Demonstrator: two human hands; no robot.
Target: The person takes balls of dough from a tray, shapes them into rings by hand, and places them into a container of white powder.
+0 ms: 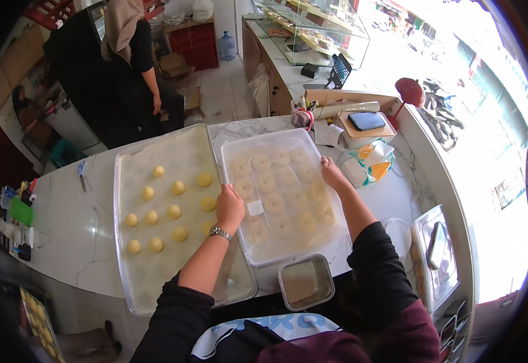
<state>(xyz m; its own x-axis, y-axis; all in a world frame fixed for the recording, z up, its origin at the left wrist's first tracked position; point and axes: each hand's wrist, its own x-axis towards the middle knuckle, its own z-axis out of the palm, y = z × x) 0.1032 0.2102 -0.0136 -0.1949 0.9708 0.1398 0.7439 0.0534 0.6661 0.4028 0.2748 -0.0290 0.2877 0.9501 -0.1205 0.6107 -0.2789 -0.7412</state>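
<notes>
At the centre of the frame, left hand [229, 207] and right hand [332, 173] each clamp an opposite edge of the clear plastic lid [285, 193] over the doughnuts [274, 202], best kept level and squared to the container.

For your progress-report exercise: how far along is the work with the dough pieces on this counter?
Done: a clear lidded box already holds rows of dough rings. In hand: the left hand and right hand grip the box's opposite edges, lid on. Left: about a dozen dough balls lie on the tray beside it, not ring-shaped.
</notes>
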